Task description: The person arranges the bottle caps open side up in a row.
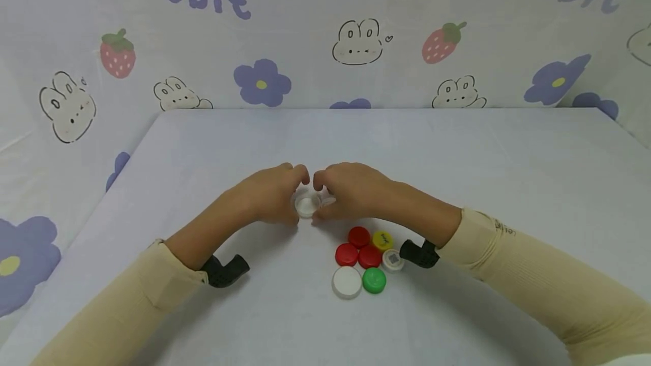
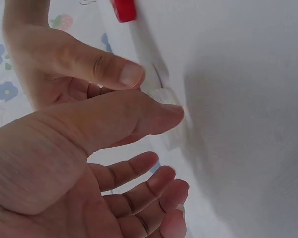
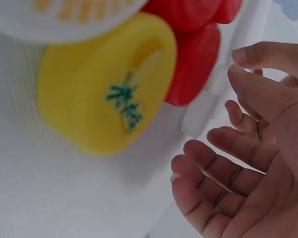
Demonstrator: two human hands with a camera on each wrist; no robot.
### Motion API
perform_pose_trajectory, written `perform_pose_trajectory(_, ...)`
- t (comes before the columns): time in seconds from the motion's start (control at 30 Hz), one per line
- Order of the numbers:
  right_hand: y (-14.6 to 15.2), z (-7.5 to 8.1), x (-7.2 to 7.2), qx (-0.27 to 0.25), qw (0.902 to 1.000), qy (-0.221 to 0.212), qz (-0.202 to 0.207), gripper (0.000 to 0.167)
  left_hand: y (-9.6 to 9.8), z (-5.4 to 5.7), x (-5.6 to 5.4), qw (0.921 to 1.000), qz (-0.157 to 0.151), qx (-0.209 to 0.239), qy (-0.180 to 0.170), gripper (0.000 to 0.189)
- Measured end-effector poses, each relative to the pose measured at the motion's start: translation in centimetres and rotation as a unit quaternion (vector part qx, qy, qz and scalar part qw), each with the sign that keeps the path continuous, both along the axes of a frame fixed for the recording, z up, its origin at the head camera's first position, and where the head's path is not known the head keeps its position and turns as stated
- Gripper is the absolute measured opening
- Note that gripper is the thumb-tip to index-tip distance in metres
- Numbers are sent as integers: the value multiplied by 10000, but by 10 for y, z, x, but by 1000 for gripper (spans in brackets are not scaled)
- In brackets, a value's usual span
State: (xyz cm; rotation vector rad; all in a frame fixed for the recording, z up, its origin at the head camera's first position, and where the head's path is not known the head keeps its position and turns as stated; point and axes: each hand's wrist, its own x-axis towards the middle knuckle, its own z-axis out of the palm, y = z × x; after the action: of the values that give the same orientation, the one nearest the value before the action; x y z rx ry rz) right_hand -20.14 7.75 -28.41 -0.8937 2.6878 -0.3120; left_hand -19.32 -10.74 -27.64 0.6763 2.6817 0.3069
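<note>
Two small clear, shallow pieces like bottle caps sit side by side on the white table between my hands. My left hand point(image 1: 274, 194) curls its thumb and index finger round the left clear cap point(image 1: 307, 204), and the left wrist view has the thumb against its edge. Around the right clear cap point(image 1: 328, 200) bend the thumb and fingers of my right hand point(image 1: 358, 191), which partly cover it. The two hands face each other, index fingertips nearly meeting. In the right wrist view a clear cap point(image 3: 198, 115) shows beyond the fingers; exact finger contact is hard to see.
Nearer me, below the right hand, lies a cluster of bottle caps: several red caps point(image 1: 369, 256), a yellow cap point(image 1: 382, 240), a small white cap with a printed mark point(image 1: 393, 260), a large white cap point(image 1: 347, 282) and a green cap point(image 1: 374, 280). A patterned curtain point(image 1: 305, 33) hangs behind.
</note>
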Motion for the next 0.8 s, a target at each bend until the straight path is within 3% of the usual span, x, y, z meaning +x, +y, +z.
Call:
perform_pose_trajectory(0.17, 15, 11, 16, -195, 9988, 443, -60, 41, 0, 5, 13, 9999, 12, 141, 97, 46)
perform_pose_trajectory(0.33, 33, 20, 46, -482, 9957, 792, 47, 34, 3, 7, 34, 9989, -251, 365, 141, 24)
perform_pose_trajectory(0.5, 49, 14, 78, -783, 9908, 1037, 372, 22, 11, 4, 57, 9964, -620, 583, 30, 19)
perform_pose_trajectory(0.6, 55, 7, 93, -1015, 9853, 1211, 654, 20, 15, 2, 69, 9940, -886, 614, 184, 21)
perform_pose_trajectory(0.7, 57, 0, 103, -1117, 9799, 1408, 862, 23, 20, -1, 77, 9914, -1112, 570, 377, 22)
perform_pose_trajectory(0.8, 57, -6, 107, -1042, 9811, 1382, 869, 24, 24, -6, 82, 9901, -1236, 499, 439, 23)
